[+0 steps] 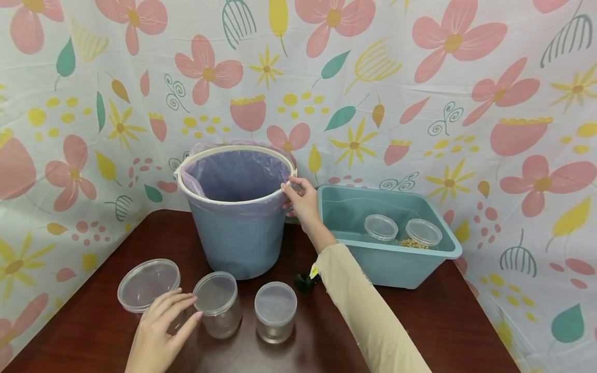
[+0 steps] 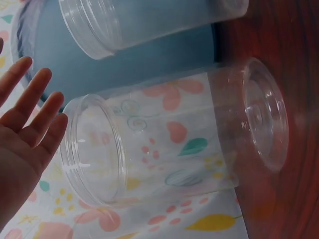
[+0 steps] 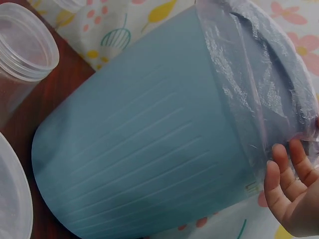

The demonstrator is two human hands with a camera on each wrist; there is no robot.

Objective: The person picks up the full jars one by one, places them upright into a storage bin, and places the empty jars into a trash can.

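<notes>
Fingers of my right hand (image 1: 303,199) curl over the rim of the blue bucket (image 1: 238,238), pinching the white ring and the edge of the purple bag (image 1: 233,173) that lines it. The right wrist view shows the same grip from below, fingertips (image 3: 286,159) against the crinkled plastic on the bucket's wall. The bucket stands upright at the back of the dark surface (image 1: 443,321), just beside a teal tub (image 1: 396,269) on its right, which holds two lidded jars (image 1: 381,227), one with small pale beans in it.

My left hand (image 1: 158,331) is wide, fingers straight and spread, holding nothing. It hovers low at the front left, its fingertips just beside a clear jar (image 1: 218,303) and in front of a wider clear jar (image 1: 148,285); I cannot tell whether it touches either. A third lidded jar (image 1: 275,311) stands to the right of them, near a small black object (image 1: 305,282) by my sleeve (image 1: 368,316).
</notes>
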